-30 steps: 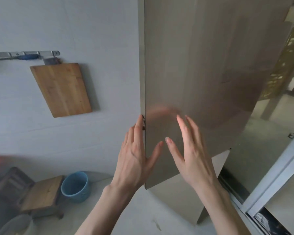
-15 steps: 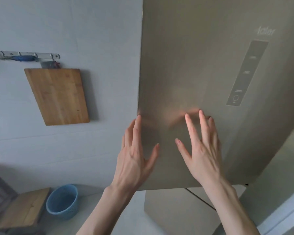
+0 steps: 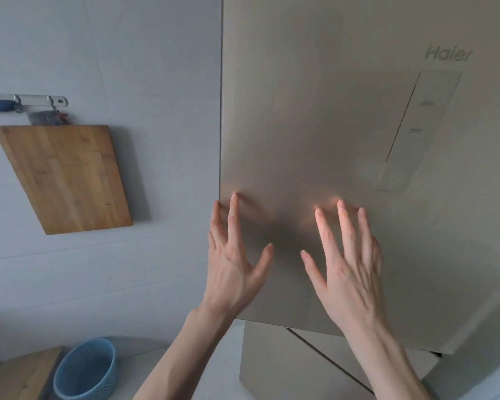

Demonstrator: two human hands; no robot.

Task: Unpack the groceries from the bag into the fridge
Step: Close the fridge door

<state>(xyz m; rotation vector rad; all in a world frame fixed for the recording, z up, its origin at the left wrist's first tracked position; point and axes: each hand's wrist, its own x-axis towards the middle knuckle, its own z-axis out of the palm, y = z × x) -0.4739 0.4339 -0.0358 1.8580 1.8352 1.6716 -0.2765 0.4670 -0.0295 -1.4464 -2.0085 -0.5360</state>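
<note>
Against the brushed-metal fridge door (image 3: pixel 315 116), both hands are spread flat with fingers straight. The left hand (image 3: pixel 234 272) sits at the door's left edge, its fingertips (image 3: pixel 234 197) touching the metal just beside that edge, thumb splayed toward the middle. The right hand (image 3: pixel 350 272) lies a little to the right, its three longest fingertips on the panel, below and left of the control strip (image 3: pixel 416 131). Neither hand grips anything; they only press.

The door appears shut or nearly so, flush above the lower compartment (image 3: pixel 286 356). The grocery bag is not in view, so I cannot tell whether anything is left to unpack.

Risks from here, as I judge them: a lopsided push on the left edge alone could leave the seal unlatched, and the left fingers, so near the edge, could be nipped if they curl round it as the door seats.

To the left, the grey wall (image 3: pixel 127 53) runs right up to the fridge, with a wooden cutting board (image 3: pixel 67 177) hanging from a rail (image 3: pixel 35 99) well apart from the hands. Lower left, a blue basket (image 3: pixel 84 370) stands just beside a wooden stool (image 3: pixel 20 373). Free room for the arms lies mostly downward and back toward the person.
</note>
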